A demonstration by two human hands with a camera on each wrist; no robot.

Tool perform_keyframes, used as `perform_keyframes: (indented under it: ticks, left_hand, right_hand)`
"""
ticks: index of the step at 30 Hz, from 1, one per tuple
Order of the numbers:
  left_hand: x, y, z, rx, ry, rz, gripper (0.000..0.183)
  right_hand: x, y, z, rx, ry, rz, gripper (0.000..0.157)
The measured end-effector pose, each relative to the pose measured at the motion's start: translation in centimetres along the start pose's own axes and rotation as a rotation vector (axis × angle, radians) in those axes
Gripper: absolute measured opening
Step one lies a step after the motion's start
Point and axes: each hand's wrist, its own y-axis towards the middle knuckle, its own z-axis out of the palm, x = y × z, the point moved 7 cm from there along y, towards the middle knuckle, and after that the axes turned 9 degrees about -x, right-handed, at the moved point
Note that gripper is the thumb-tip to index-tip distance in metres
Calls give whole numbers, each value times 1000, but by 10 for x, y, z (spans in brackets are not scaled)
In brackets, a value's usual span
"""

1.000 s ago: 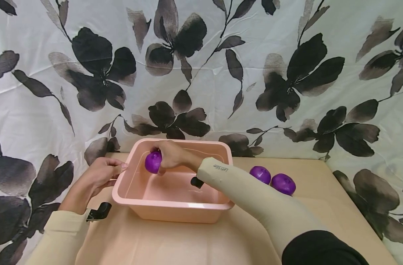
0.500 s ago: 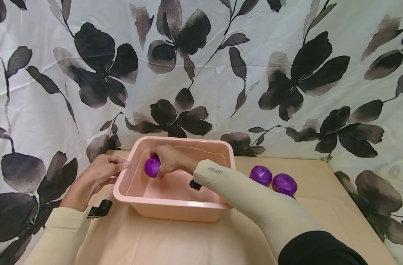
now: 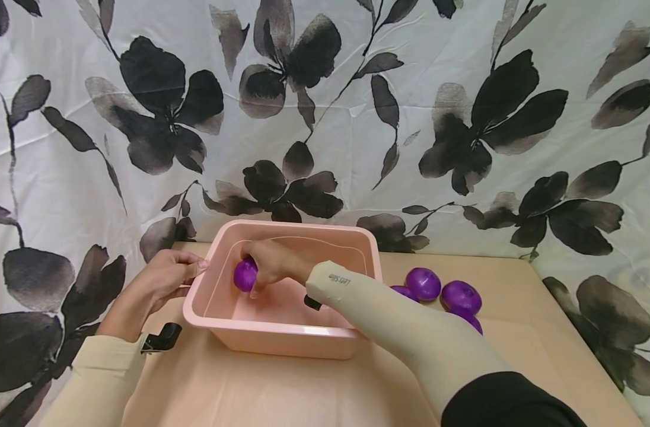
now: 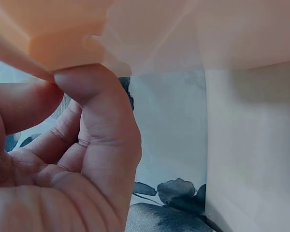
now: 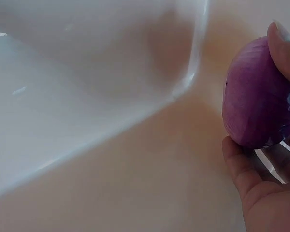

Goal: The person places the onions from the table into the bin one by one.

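Observation:
A pink plastic basin (image 3: 282, 330) stands on the table in the head view. My right hand (image 3: 274, 262) is inside it near the left wall, gripping a purple onion (image 3: 245, 274). In the right wrist view, thumb and fingertips hold that onion (image 5: 256, 96) from opposite sides, close over the basin floor. My left hand (image 3: 162, 284) pinches the basin's left rim. The left wrist view shows the thumb and index finger (image 4: 106, 111) meeting at that rim's edge. Several more purple onions (image 3: 423, 284) lie to the right of the basin, some partly hidden behind my right forearm.
The light tan table (image 3: 271, 391) runs out in front of the basin and to its right. A white cloth (image 3: 357, 148) with dark flowers hangs right behind the table. My right sleeve (image 3: 389, 314) crosses over the basin's right rim.
My right hand has sunk a little deeper into the basin with the onion. The right forearm has lowered, so more of the onions at the right show. The left hand keeps its hold.

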Motion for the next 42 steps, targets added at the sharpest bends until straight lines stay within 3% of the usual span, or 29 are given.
perform_keyframes:
  ticks: [16,22,31,37,42]
  left_hand:
    - [1,2,3,16,8,1,36]
    - [-1,1,4,22,8,14,34]
    - [-2,-1,-1,14,49,11,38]
    - [-1,-3,-1,8,88,7,40]
    - [0,-4,0,16,93,-4,42]
  right_hand:
    - [0,-3,14,70,-49,25,66]
    - [3,-5,7,64,-46,32,70]
    - [20,-16,-31,63,42,38,76]
    - [28,-48,-76,38,197,59,73]
    - [22,-80,-109,4,332,85,73]
